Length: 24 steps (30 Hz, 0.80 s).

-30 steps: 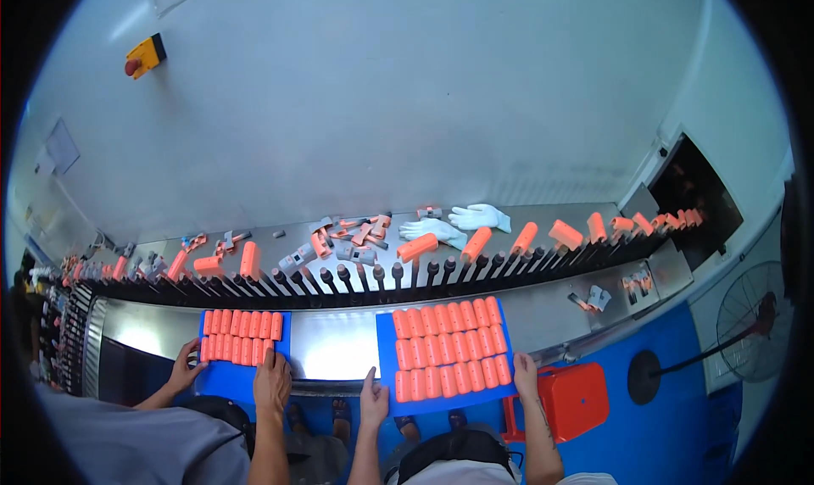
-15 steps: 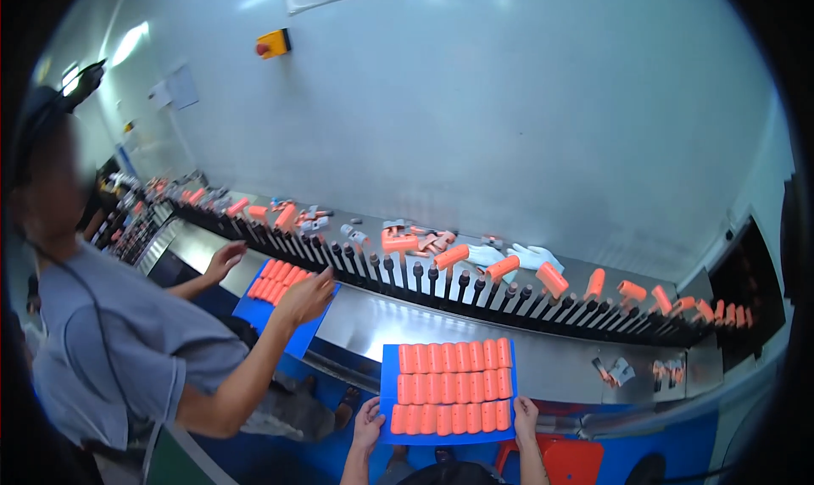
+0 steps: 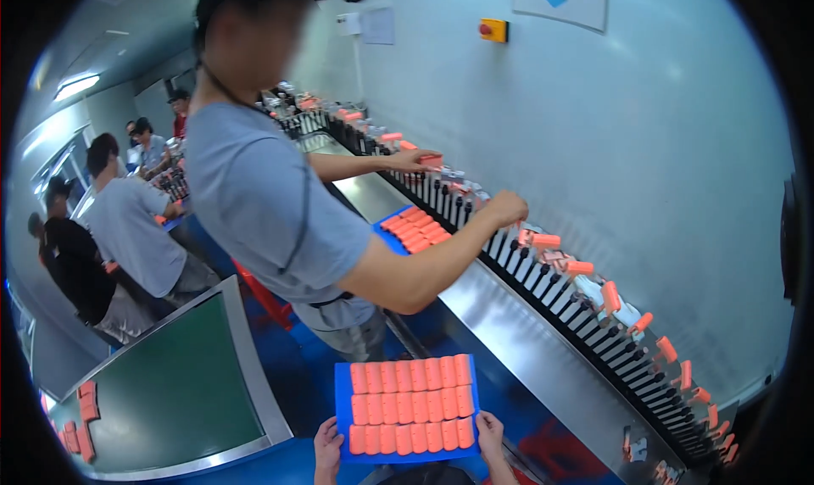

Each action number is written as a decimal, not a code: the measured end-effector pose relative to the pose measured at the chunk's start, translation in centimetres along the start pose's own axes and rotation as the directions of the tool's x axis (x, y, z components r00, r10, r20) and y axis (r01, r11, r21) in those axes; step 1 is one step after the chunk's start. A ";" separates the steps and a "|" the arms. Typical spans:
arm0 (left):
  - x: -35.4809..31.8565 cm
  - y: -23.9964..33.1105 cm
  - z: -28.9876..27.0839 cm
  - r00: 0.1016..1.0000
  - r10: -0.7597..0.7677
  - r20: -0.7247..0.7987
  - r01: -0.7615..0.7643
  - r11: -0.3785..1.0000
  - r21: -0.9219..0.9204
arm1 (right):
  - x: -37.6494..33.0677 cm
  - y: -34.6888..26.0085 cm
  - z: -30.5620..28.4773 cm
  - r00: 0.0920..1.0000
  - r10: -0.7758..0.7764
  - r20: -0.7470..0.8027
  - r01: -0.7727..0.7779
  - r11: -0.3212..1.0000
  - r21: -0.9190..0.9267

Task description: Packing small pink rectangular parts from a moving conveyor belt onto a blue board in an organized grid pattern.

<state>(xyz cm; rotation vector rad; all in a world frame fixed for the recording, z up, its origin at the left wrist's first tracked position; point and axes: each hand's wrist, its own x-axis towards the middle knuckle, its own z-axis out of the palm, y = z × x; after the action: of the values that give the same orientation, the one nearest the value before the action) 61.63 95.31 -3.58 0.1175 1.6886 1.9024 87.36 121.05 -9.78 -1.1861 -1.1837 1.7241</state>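
My left hand (image 3: 329, 443) grips the left edge of a flat blue tray (image 3: 342, 392), low in front of me. On the opposite edge, my right hand (image 3: 490, 437) is closed in the same way. Three rows of orange, half-round plastic shells (image 3: 411, 407) lie side by side on the tray, which is held level in the air. The fingers under the tray are hidden.
A co-worker (image 3: 263, 171) in a grey shirt stands ahead, reaching over a conveyor of upright posts (image 3: 585, 320) carrying orange shells. Another blue tray (image 3: 388, 241) lies beside that person's arm. At left is a green-topped table (image 3: 178, 392) with orange pieces (image 3: 87, 400). More people work behind.
The view has swung left, bringing the green table and other people into sight. I still hold the loaded tray. The co-worker's hands have moved from their tray to the conveyor.
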 end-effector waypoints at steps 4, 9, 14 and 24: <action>-6.4 0.1 -9.6 0.971 0.035 -0.236 -0.039 0.999 -0.013 | -3.8 2.7 6.6 0.966 0.083 0.246 -0.053 0.991 -0.125; -8.5 0.6 -15.6 0.901 0.117 -0.418 -0.157 0.985 -0.063 | -4.6 1.7 15.5 0.871 0.110 0.478 0.020 0.965 -0.260; -11.6 3.3 -27.5 0.840 0.066 -0.538 -0.127 0.989 -0.078 | -12.0 5.3 25.5 0.797 0.205 0.568 -0.013 0.946 -0.324; -14.4 4.1 -42.7 0.752 -0.020 -0.659 -0.003 0.999 -0.034 | -22.1 10.0 36.6 0.753 0.226 0.619 0.140 0.864 -0.485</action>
<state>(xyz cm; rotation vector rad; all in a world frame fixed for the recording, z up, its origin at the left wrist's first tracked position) 53.45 50.83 -3.53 -0.6626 2.0795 2.1040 59.09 87.50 -7.25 -0.8764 -2.1693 2.0142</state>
